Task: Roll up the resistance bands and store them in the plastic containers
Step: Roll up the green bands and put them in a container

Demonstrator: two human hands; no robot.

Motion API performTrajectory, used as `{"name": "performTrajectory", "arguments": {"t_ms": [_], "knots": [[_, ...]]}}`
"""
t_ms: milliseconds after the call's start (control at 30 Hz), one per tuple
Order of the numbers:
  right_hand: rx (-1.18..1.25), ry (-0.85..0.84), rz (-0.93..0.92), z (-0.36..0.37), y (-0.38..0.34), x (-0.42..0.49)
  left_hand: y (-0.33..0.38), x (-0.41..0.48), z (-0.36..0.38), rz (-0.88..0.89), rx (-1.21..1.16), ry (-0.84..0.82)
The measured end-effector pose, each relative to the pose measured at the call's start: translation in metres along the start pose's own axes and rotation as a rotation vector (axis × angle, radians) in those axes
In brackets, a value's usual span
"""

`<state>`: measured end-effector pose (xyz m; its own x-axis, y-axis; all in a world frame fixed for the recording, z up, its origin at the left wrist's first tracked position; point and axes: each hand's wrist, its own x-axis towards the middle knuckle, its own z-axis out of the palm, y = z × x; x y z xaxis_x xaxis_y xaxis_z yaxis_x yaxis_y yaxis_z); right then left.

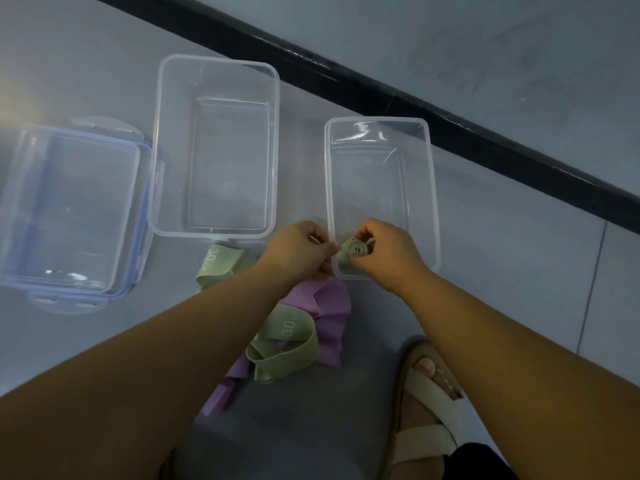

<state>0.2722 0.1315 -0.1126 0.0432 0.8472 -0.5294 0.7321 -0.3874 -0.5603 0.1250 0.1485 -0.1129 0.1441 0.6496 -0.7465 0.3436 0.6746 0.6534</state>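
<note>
Item: green roll [353,252], tightly wound, held just above the near end of the right container [434,188].
Hands: right hand [384,258] grips it with curled fingers; left hand [298,251] pinches its outer edge.
Handling, as judged: keep the tail pressed flat so the coil cannot spring, then lower it inside the rim.
Room: left container [275,133] stands beside. Loose bands [287,344] lie on the floor [502,271] under the wrists, with lids [69,209] far left.

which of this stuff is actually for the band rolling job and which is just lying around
For the job:
green roll, held by left hand and right hand
loose green bands
purple bands
middle container, right-hand container
stacked lids

Just lying about:
sandal
black skirting strip
</note>
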Motion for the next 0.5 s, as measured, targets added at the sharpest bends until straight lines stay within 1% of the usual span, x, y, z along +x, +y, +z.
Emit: {"name": "performTrajectory", "arguments": {"t_ms": [133, 233, 500], "knots": [[-0.06, -0.006, -0.042, 0.0019, 0.0011, -0.0011, 0.0007, 0.0001, 0.0002, -0.009, -0.039, -0.004], [-0.128, -0.026, -0.073, 0.0043, 0.0003, -0.0013, 0.0002, -0.0005, -0.0003, -0.008, -0.026, -0.009], [-0.172, -0.1, -0.034, -0.0003, -0.0073, 0.0056, -0.0013, 0.0006, -0.0002, -0.013, -0.055, -0.005]]}}
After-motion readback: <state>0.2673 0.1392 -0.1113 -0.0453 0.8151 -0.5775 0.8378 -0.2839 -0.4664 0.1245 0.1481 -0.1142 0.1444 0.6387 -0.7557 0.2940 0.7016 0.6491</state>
